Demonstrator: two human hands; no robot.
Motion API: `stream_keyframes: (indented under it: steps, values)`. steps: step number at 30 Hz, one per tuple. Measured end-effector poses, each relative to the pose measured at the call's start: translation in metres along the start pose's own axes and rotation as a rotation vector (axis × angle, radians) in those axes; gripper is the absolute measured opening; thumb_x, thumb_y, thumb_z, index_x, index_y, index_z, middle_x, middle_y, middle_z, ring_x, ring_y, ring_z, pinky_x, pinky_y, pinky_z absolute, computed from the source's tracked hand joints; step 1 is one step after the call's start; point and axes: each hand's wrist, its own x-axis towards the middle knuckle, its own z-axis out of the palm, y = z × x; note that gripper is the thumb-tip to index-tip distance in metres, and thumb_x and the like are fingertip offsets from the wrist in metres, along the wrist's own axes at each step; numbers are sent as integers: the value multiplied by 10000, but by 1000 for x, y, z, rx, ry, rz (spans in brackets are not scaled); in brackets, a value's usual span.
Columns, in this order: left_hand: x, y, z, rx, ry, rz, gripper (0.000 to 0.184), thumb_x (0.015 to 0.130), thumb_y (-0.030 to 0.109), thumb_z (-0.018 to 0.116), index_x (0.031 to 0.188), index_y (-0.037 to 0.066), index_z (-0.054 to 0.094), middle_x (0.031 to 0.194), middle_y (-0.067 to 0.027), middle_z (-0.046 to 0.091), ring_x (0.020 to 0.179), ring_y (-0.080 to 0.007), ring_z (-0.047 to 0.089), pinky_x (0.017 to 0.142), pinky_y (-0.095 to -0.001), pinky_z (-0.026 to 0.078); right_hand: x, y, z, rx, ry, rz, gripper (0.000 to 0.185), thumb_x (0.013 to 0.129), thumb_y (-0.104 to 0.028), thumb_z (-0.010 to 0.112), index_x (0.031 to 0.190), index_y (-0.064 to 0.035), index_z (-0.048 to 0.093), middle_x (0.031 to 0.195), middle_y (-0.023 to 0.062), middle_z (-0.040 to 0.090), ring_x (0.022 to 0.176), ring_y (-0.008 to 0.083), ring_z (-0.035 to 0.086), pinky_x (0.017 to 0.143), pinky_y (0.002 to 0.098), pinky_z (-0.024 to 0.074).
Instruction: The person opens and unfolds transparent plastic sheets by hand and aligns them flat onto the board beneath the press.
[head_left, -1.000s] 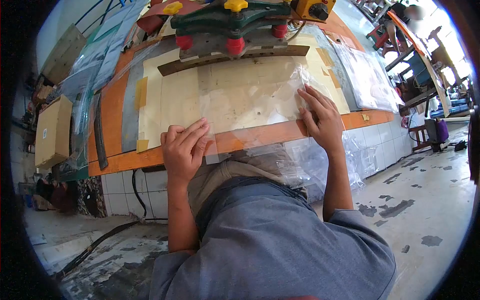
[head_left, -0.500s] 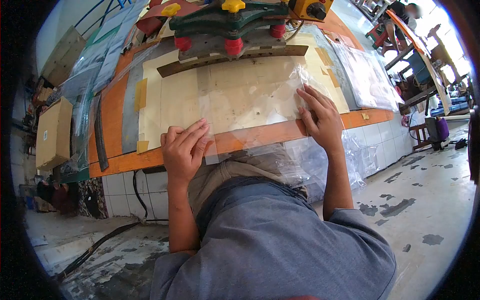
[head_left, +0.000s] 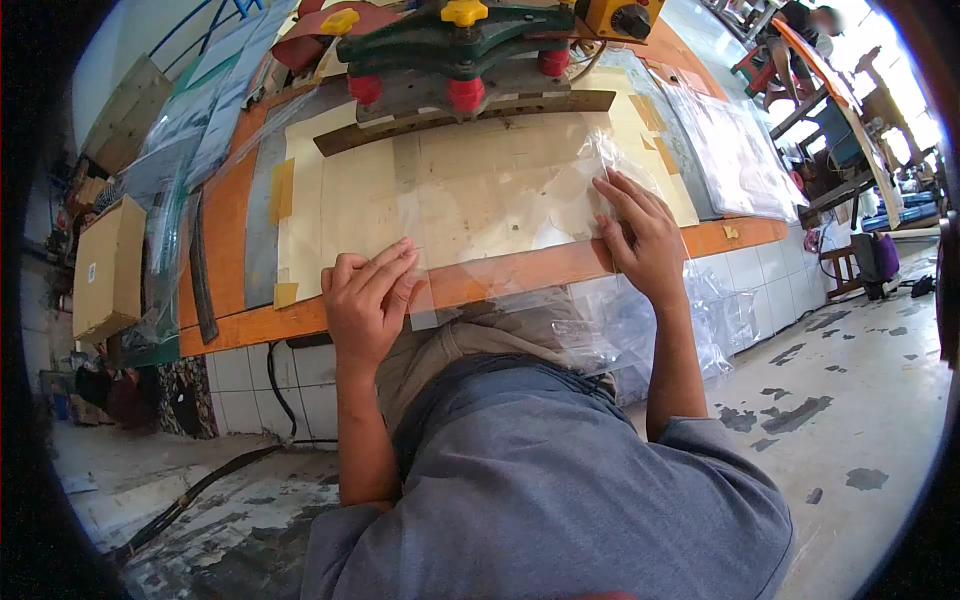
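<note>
A clear plastic sheet [head_left: 480, 235] lies over the cream-coloured board [head_left: 345, 205] and hangs a little past the table's front edge. At its left edge, my left hand [head_left: 365, 300] is closed, thumb and fingertips pressed together on the plastic. My right hand [head_left: 642, 235] rests on the sheet's right part, fingers stretched out and thumb apart. Just beyond the sheet is a press [head_left: 460, 50] with a dark green frame, red mounts and yellow knobs. A long metal bar [head_left: 465, 120] sits under it, above the board.
More clear plastic [head_left: 670, 325] hangs below the table edge by my right forearm. A stack of clear sheets [head_left: 740, 150] lies on the right of the orange table [head_left: 260, 325]. At left stands a cardboard box [head_left: 108, 270]. Another person [head_left: 795, 50] is in the far right background.
</note>
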Motion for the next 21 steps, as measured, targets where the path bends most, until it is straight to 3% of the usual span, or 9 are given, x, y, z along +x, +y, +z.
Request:
stream_keyframes:
  steps: [21]
  values:
    - [0,2,-1,15,1,-4,249,954,336,716,1118,177,815,1180,85,782,864,-181,560,839,-310,397,0,0,1,-3,7,-5,408,970,-293,641,1357,-169,683,1456,82,628,1323,299,596,1126,436,446]
